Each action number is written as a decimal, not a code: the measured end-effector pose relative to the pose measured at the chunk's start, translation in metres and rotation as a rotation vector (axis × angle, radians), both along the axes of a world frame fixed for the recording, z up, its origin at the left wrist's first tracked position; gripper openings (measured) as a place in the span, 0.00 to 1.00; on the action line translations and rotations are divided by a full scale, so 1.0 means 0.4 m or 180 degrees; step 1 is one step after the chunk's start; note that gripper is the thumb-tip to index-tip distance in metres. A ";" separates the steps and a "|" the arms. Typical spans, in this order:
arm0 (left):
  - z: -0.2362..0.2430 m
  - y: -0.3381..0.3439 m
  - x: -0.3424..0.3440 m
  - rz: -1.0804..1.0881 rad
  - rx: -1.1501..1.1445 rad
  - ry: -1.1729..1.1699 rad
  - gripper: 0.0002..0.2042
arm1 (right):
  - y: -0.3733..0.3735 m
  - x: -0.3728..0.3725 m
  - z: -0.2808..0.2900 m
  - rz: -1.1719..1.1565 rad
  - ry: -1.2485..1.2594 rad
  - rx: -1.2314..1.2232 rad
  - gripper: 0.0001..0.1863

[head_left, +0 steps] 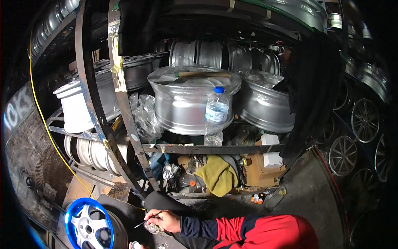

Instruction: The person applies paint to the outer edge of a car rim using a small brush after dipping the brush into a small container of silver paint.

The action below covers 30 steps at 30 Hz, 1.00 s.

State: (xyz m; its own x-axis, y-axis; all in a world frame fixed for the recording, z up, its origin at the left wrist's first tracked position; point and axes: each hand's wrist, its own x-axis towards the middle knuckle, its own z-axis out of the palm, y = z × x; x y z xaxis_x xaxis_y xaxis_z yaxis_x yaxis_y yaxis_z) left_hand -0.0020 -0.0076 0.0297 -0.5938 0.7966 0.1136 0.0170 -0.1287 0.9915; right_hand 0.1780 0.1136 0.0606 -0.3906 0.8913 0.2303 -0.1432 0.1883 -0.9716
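Note:
My right hand (pixel 168 221) is closed round a thin dark paintbrush (pixel 150 218), its tip pointing down and left. A crumpled clear plastic thing (pixel 153 228) lies just under these fingers. At the bottom edge, only some fingertips of my left hand (pixel 143 247) show, against a small white round container (pixel 134 245); the rest of that hand is cut off. Left of both hands stands a car wheel rim (pixel 85 222) with silver spokes and a bright blue outer lip, its face turned up toward me. The brush tip is apart from it.
A metal rack (pixel 215 149) in front bears large silver wheel rims (pixel 178 108) and a water bottle (pixel 217 112). Beneath are a yellow-green cloth (pixel 217 174) and a cardboard box (pixel 259 168). A yellow hose (pixel 45 120) hangs at left. More wheels (pixel 343 155) stand at right.

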 end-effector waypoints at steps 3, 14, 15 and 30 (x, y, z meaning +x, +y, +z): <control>0.028 -0.011 0.012 -0.0060 -0.0072 -0.0057 0.22 | 0.004 0.000 -0.036 0.0351 0.0217 -0.0683 0.09; 0.042 -0.007 0.022 0.0038 -0.0214 0.0097 0.23 | 0.006 -0.014 -0.084 0.0781 0.0893 -0.1271 0.13; 0.037 -0.007 0.021 0.0050 -0.0216 0.0099 0.23 | 0.007 -0.020 -0.083 0.0758 0.0933 -0.1268 0.13; -0.100 0.017 -0.017 0.0024 0.0173 -0.0351 0.24 | 0.080 -0.047 0.007 0.0778 0.0690 -0.0608 0.10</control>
State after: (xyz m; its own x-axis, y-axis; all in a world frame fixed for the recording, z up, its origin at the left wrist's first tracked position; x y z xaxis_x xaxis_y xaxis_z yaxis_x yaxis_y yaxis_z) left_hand -0.0089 -0.0006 -0.0103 -0.6111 0.7864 0.0902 -0.0906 -0.1826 0.9790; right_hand 0.1590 0.1456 0.0635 -0.5574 0.8128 0.1695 -0.3676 -0.0585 -0.9281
